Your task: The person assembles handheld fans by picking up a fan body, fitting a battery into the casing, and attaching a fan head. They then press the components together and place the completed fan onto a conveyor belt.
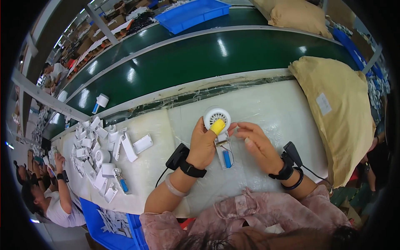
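My left hand [202, 146] grips a small white handheld fan [216, 112] by its round head. A yellow cover [218, 126] on my left thumb presses over the grille. Below the head, the fan's handle lies uncovered, showing a blue battery cell [226, 158] and thin wires. My right hand [261, 149] hovers just right of the fan's neck, fingers stretched and apart, with nothing visible in it. Whether its fingertips touch the fan I cannot tell. Both wrists wear dark straps with black boxes.
White fan parts [100, 157] lie heaped on the table's left. A paper sack [339, 116] stands at right. Beyond runs a green conveyor [183, 62] carrying another fan [101, 101] and, farther back, a blue tray [191, 18]. A blue bin [92, 216] sits lower left, near a seated co-worker [62, 208].
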Demonstrator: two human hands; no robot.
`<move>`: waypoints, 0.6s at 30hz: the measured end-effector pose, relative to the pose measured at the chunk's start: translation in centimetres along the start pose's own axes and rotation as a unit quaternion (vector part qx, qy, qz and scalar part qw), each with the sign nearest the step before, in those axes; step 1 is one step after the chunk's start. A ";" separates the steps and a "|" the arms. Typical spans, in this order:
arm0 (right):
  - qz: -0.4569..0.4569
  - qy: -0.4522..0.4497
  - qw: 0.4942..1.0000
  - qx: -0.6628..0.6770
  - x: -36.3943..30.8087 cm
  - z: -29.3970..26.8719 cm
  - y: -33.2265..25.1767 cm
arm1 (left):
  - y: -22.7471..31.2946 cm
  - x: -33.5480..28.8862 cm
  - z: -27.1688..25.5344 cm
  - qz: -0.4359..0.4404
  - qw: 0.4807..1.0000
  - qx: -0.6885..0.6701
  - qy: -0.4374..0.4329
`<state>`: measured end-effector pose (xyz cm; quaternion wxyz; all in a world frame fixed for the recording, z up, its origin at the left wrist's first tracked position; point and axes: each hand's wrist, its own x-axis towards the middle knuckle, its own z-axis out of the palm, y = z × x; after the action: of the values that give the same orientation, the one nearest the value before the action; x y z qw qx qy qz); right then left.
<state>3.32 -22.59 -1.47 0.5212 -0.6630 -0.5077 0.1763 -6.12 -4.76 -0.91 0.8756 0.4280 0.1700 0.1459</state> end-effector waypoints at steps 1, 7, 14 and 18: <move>-0.011 -0.013 1.000 0.024 0.1 0.5 0.1 | 0.0 0.1 -0.1 0.004 1.000 -0.002 0.000; -0.017 -0.066 0.998 0.019 0.2 1.0 -0.2 | 0.2 0.0 0.1 0.020 1.000 0.001 0.009; 0.017 -0.099 0.993 0.060 0.4 0.7 -0.5 | 0.3 0.0 0.3 0.036 0.999 -0.019 0.008; 0.070 -0.115 0.976 0.173 -0.1 1.1 0.1 | 0.3 -0.1 0.4 0.043 0.999 0.010 0.014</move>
<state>2.44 -22.12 -2.01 0.5524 -0.5722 -0.4784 0.3723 -6.06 -4.92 -0.43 0.8615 0.4419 0.1651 0.1878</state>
